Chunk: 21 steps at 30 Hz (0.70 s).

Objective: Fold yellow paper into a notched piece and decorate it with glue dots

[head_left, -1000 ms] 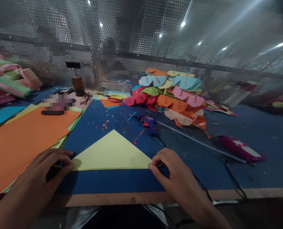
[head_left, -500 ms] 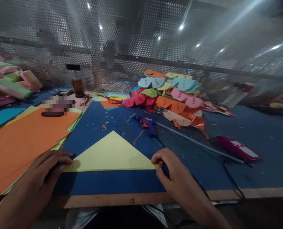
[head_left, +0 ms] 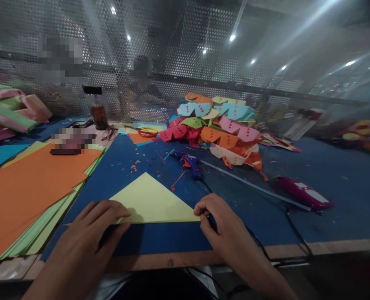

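A pale yellow paper triangle (head_left: 150, 200) lies folded on the blue table top (head_left: 160, 239), its long edge toward me. My left hand (head_left: 93, 225) lies flat over the triangle's left corner, fingers stretched along the fold. My right hand (head_left: 217, 221) pinches the triangle's right corner with curled fingers, beside a black cable (head_left: 259, 241).
A stack of orange and green sheets (head_left: 31, 187) lies at the left. A blue glue gun (head_left: 191, 163) and a purple tool (head_left: 303, 193) lie beyond my hands. A heap of coloured folded paper pieces (head_left: 222, 125), scissors (head_left: 147, 132) and a jar (head_left: 98, 111) stand before the perforated screen.
My left hand has slid rightward along the folded edge onto the triangle. The right hand has kept its place at the right corner.
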{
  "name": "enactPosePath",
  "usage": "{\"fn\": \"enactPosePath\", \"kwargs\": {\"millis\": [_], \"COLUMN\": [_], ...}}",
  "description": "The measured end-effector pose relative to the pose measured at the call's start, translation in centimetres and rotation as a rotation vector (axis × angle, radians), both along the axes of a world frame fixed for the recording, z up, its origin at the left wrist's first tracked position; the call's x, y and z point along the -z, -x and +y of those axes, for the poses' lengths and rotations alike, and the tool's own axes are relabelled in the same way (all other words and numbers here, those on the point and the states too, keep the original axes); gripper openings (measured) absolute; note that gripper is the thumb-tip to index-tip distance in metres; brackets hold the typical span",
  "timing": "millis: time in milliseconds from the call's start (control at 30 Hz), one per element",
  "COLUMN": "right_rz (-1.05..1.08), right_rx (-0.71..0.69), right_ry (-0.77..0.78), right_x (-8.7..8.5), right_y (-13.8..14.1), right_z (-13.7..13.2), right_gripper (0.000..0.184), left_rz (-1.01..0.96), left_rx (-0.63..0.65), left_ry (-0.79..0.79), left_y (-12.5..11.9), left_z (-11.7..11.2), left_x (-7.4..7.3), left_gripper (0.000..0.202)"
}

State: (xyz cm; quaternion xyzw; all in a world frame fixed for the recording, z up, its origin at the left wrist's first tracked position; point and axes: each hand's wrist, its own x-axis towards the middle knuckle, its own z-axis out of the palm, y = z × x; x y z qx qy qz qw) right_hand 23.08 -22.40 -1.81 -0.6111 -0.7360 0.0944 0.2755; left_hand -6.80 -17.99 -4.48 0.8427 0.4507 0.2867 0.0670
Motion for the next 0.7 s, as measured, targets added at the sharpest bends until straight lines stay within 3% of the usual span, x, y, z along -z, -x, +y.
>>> {"fn": "enactPosePath", "kwargs": {"millis": [167, 300, 467, 700], "right_rz": [-0.042, -0.128, -0.118, -0.232], "right_rx": [-0.006, 0.001, -0.139, -0.204], "right_ry": [-0.010, -0.018, 0.049, 0.088], "right_x": [-0.1, -0.7, -1.4, -1.8], "right_y": [0.0, 0.8, 2.8, 4.8], "right_z": [-0.1, -0.4, 0.4, 2.5], "right_gripper": [0.026, 0.013, 0.003, 0.008], "left_rz": [-0.035, -0.072, -0.062, -0.011], "left_rx": [0.028, 0.045, 0.104, 0.146], "left_ry": [0.058, 0.073, 0.090, 0.113], "left_y": [-1.7, -1.6, -1.9, -2.5], "left_z": [0.6, 0.8, 1.3, 2.2], "left_x": [-0.5, -0.2, -0.3, -1.4], "left_gripper": [0.022, 0.021, 0.017, 0.018]}}
